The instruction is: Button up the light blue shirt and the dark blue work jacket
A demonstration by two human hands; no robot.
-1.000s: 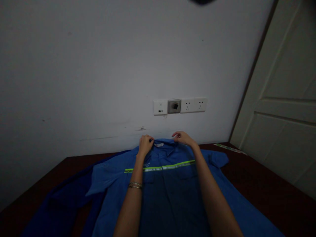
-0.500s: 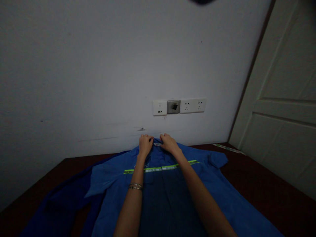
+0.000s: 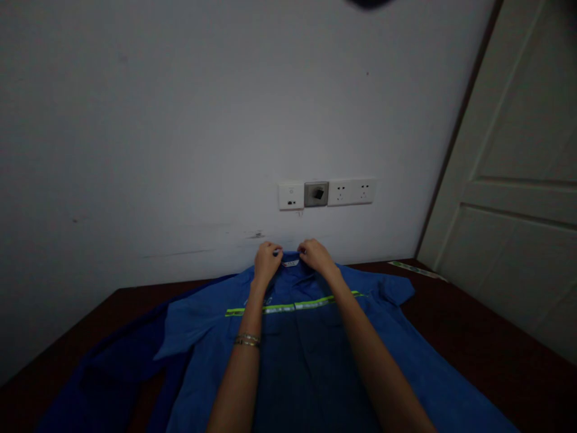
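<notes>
Your left hand (image 3: 267, 264) and right hand (image 3: 317, 257) seem, in dim light, to pinch the blue shirt (image 3: 297, 355) by its collar (image 3: 291, 256) near the desk (image 3: 469, 322)'s far edge; even tension helps square it.

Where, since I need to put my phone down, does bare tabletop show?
Right of the blue shirt, dark red tabletop reaches the strip and door. A smaller patch, at left, lies between wall and darker blue garment. Crowded: the collar, with left hand and right hand on it.
</notes>
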